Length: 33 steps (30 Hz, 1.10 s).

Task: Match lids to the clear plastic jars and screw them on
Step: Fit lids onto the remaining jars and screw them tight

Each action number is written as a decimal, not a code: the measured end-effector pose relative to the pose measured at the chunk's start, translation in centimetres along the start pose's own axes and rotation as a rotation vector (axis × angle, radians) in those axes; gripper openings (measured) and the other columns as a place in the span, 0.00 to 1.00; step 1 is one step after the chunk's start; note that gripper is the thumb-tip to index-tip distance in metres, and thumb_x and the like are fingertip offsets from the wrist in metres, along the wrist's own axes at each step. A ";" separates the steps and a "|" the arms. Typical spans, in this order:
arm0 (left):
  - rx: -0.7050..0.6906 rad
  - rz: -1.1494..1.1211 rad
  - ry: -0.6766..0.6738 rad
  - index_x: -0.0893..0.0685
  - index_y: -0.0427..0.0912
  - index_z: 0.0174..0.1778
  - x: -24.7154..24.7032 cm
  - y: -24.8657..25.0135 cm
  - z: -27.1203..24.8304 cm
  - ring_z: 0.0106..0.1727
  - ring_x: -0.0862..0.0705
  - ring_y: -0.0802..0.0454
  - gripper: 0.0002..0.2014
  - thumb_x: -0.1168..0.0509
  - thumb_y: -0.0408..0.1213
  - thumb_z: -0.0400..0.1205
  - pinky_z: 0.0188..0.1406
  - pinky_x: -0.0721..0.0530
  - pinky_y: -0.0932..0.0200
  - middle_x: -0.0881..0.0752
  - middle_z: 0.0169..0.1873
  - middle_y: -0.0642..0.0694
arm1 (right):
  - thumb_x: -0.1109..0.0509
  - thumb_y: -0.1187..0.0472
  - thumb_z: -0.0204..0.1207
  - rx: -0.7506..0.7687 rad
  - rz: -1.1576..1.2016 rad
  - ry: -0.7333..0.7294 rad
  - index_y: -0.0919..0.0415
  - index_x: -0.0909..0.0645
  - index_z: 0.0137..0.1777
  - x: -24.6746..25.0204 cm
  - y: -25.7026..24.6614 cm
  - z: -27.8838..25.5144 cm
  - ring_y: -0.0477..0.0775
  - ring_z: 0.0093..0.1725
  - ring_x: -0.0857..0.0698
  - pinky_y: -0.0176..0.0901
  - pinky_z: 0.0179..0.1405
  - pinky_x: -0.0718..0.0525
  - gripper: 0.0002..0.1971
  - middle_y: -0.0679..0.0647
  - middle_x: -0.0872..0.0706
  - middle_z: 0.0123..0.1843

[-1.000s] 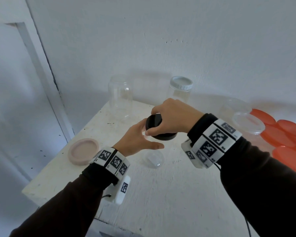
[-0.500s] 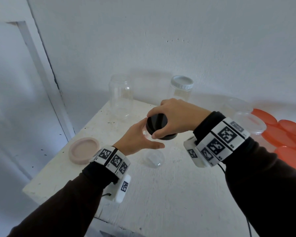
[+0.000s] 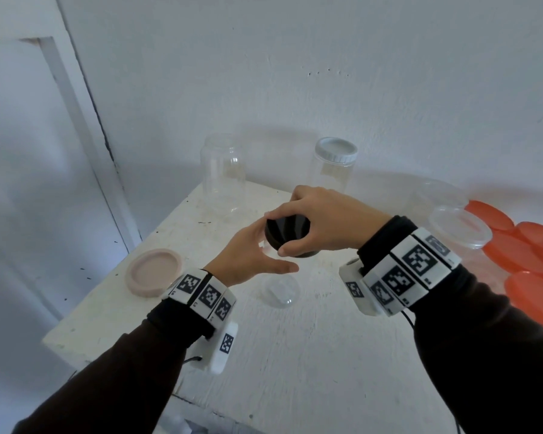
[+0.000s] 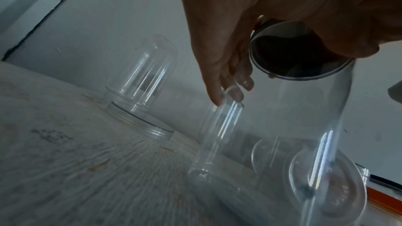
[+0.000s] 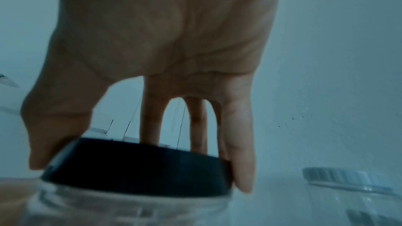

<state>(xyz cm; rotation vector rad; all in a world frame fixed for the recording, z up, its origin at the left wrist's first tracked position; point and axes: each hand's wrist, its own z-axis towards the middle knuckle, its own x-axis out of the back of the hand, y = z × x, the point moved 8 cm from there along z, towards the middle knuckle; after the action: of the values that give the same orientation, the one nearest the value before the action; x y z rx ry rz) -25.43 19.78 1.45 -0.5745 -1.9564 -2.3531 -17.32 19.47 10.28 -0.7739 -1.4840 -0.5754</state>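
Head view, right hand (image 3: 323, 222): fingers curled round the rim of a black lid (image 3: 287, 234) from above, clamped on it.
Head view, left hand (image 3: 248, 255): wrapped round the side of a clear jar (image 3: 279, 289) under the lid, thumb stretched across the front.
Head view, jar: stands on the white counter (image 3: 295, 355), near its middle, and the lid sits on its mouth.
Head view, surroundings: an upturned clear jar (image 3: 223, 173) and a jar with a white lid (image 3: 336, 150) stand at the back by the wall; a pink lid (image 3: 154, 272) lies at the left edge; a clear lid (image 3: 460, 227) and orange lids (image 3: 533, 261) sit to the right.
Left wrist view, left hand (image 4: 222, 28): fingers (image 4: 230, 92) lie against the clear wall of the jar (image 4: 304, 126); the black lid (image 4: 289, 54) sits on top with the other hand over it.
Right wrist view, right hand (image 5: 165, 40): thumb and fingers (image 5: 241, 152) press the lid's (image 5: 139, 167) edge on opposite sides; the jar's neck (image 5: 130, 209) shows blurred just below.
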 end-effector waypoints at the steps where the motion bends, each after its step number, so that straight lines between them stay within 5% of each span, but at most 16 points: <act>1: 0.002 0.006 0.012 0.24 0.57 0.61 0.0 0.1 -0.2 0.58 0.20 0.69 0.32 0.19 0.37 0.64 0.56 0.25 0.69 0.16 0.54 0.60 | 0.30 0.38 0.68 0.005 -0.002 -0.001 0.38 0.29 0.71 -0.1 0.0 -0.1 0.49 0.52 0.23 0.41 0.51 0.22 0.30 0.49 0.25 0.55; 12: 0.054 -0.114 -0.118 0.24 0.49 0.67 -7.2 1.9 -1.3 0.67 0.24 0.66 0.33 0.20 0.34 0.66 0.67 0.25 0.53 0.18 0.62 0.58 | 0.27 0.44 0.69 0.006 0.143 -0.062 0.37 0.28 0.71 -0.7 4.4 -8.1 0.45 0.64 0.28 0.46 0.64 0.23 0.29 0.42 0.28 0.66; 20: 0.006 -0.170 -0.286 0.23 0.46 0.64 -19.3 5.2 -1.0 0.67 0.23 0.63 0.29 0.22 0.31 0.68 0.65 0.25 0.55 0.18 0.62 0.54 | 0.26 0.48 0.69 -0.120 0.139 -0.037 0.37 0.29 0.72 -1.0 10.5 -19.4 0.46 0.69 0.32 0.45 0.69 0.29 0.30 0.44 0.31 0.71; 28: -0.153 -0.077 -0.485 0.25 0.49 0.70 -31.6 9.5 -0.5 0.69 0.25 0.63 0.33 0.23 0.45 0.68 0.71 0.29 0.58 0.19 0.65 0.57 | 0.26 0.49 0.68 -0.301 0.151 -0.003 0.36 0.29 0.71 -1.4 16.5 -31.5 0.44 0.68 0.31 0.46 0.67 0.27 0.31 0.41 0.31 0.70; 33: -0.264 -0.037 -0.428 0.23 0.50 0.66 -36.6 11.9 0.9 0.66 0.24 0.68 0.29 0.26 0.50 0.69 0.66 0.28 0.68 0.20 0.64 0.57 | 0.27 0.50 0.68 -0.456 0.085 0.025 0.39 0.31 0.72 -1.5 20.4 -38.7 0.46 0.68 0.31 0.44 0.65 0.28 0.32 0.42 0.31 0.70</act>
<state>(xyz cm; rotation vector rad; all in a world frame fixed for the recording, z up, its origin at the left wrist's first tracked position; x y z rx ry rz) 11.94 10.47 1.92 -1.1524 -1.8072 -2.7138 23.34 3.17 9.44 -1.1720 -1.3033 -0.8700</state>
